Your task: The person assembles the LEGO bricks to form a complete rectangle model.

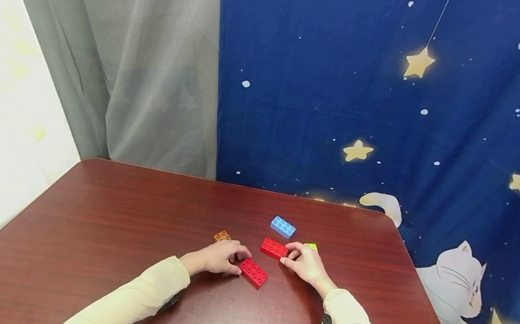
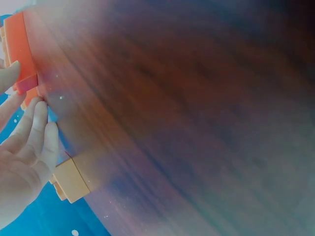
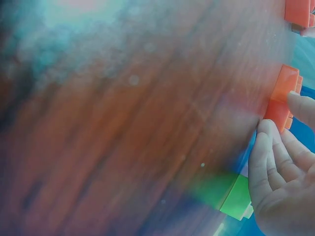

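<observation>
Two red toy building bricks with studs lie on the table between the hands. My left hand [image 1: 219, 257] pinches the left end of the nearer red brick [image 1: 254, 273] with thumb and index finger. In the left wrist view the thumb lies against that brick's side [image 2: 20, 46], the other fingers extended. My right hand [image 1: 307, 264] pinches the right end of the farther red brick [image 1: 274, 248]. The right wrist view shows its thumb on that brick [image 3: 281, 96]. The two red bricks are apart, both with studs up.
A light blue brick [image 1: 283, 226] lies beyond the red ones. An orange-brown brick [image 1: 222, 236] sits behind the left hand, and a green brick [image 1: 311, 246] is partly hidden behind the right hand. The brown table [image 1: 142, 206] ends at a curtain [image 1: 298, 106].
</observation>
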{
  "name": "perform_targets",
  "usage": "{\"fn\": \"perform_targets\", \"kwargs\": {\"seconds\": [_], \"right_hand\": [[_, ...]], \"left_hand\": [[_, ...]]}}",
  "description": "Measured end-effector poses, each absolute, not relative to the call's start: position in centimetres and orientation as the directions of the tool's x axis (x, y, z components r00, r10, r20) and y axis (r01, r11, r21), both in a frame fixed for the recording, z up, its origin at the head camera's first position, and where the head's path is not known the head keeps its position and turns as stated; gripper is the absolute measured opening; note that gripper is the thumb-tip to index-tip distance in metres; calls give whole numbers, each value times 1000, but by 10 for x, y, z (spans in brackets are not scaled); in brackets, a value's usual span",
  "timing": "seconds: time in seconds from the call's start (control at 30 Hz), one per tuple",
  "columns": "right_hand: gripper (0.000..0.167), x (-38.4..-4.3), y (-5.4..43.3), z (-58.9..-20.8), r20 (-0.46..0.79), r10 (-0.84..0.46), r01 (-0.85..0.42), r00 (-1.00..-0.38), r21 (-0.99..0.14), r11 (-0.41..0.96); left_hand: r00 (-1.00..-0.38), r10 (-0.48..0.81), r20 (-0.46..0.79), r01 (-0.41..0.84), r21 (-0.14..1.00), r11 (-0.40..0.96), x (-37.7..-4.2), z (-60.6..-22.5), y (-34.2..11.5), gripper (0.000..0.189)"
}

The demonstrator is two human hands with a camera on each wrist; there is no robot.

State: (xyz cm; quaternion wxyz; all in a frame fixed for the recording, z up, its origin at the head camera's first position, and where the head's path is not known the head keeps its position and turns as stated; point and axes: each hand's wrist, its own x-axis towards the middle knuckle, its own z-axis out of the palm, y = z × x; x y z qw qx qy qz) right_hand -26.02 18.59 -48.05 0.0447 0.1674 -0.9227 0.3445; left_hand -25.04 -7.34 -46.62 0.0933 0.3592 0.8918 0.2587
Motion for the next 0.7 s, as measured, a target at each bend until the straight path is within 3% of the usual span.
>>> {"fn": "perform_targets", "kwargs": {"seconds": [0.7], "right_hand": [[34, -259, 192, -482, 169, -300, -335, -939, -653, 679]], "left_hand": [[-713, 693, 109, 613, 578, 539, -253, -468, -75, 25]]}}
